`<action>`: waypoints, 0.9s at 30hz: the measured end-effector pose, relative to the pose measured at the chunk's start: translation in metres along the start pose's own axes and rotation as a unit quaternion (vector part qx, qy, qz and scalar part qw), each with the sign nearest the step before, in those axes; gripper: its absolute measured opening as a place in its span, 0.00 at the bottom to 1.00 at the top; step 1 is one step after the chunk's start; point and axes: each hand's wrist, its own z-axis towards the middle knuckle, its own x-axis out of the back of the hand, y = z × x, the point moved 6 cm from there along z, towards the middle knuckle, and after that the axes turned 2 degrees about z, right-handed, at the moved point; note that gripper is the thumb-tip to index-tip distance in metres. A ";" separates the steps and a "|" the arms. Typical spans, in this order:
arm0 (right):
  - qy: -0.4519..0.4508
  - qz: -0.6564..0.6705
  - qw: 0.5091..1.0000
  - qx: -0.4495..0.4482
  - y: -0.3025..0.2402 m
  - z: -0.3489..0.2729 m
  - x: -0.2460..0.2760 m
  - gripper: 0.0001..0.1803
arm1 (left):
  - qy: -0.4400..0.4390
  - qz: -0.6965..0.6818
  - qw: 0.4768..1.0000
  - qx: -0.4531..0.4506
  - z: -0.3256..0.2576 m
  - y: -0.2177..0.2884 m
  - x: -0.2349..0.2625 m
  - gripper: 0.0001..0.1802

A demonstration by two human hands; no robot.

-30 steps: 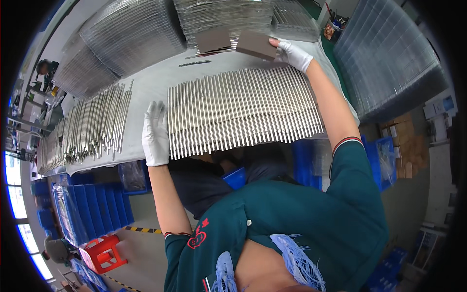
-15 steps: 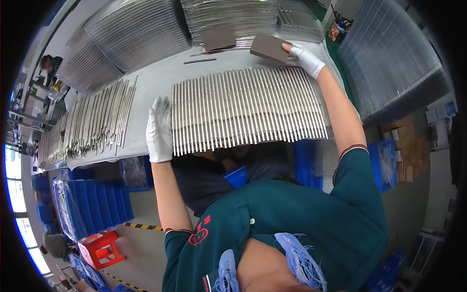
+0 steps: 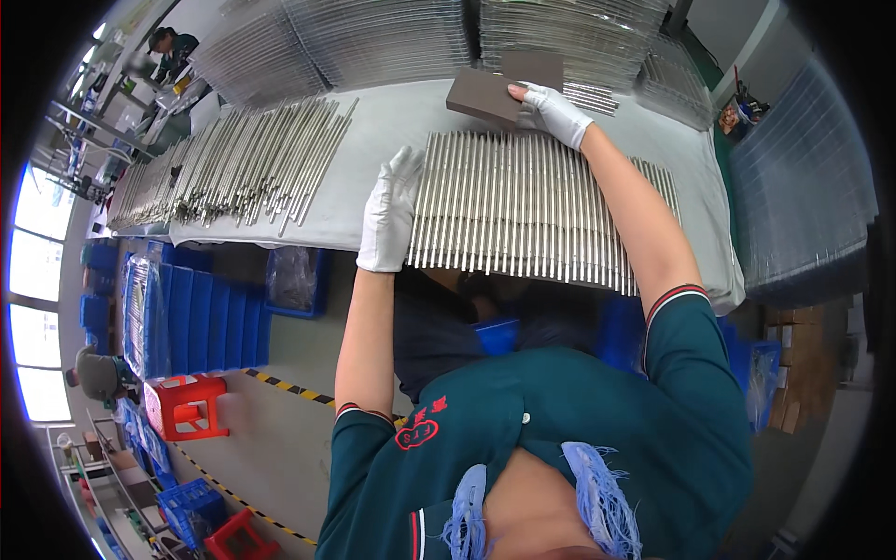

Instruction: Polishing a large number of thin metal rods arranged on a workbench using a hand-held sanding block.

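Observation:
A row of thin metal rods [image 3: 513, 205] lies side by side on the white-covered table [image 3: 369, 112] in front of me. My left hand [image 3: 387, 219], in a white glove, rests along the row's left edge with its fingers stretched out. My right hand [image 3: 557, 117], also gloved with bare fingertips showing, grips a dark grey-brown block [image 3: 478, 95] at the far ends of the rods. My right forearm crosses over the right part of the row. A second block of the same colour [image 3: 534, 65] lies just behind.
A looser pile of rods [image 3: 252, 163] lies to the left. Stacks of clear plastic trays [image 3: 383, 42] line the table's back, with a wrapped stack [image 3: 803, 187] at right. Blue crates [image 3: 210, 317] and a red stool [image 3: 187, 408] stand on the floor. Another person [image 3: 173, 56] is at far left.
My right hand has slid the block leftward along the far ends of the rods. My left hand stays at the row's left edge. The whole view has shifted.

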 end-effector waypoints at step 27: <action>-0.116 0.122 0.984 -0.060 0.020 0.065 -0.090 0.27 | -0.010 -0.061 0.998 -0.015 0.000 -0.003 -0.001 0.34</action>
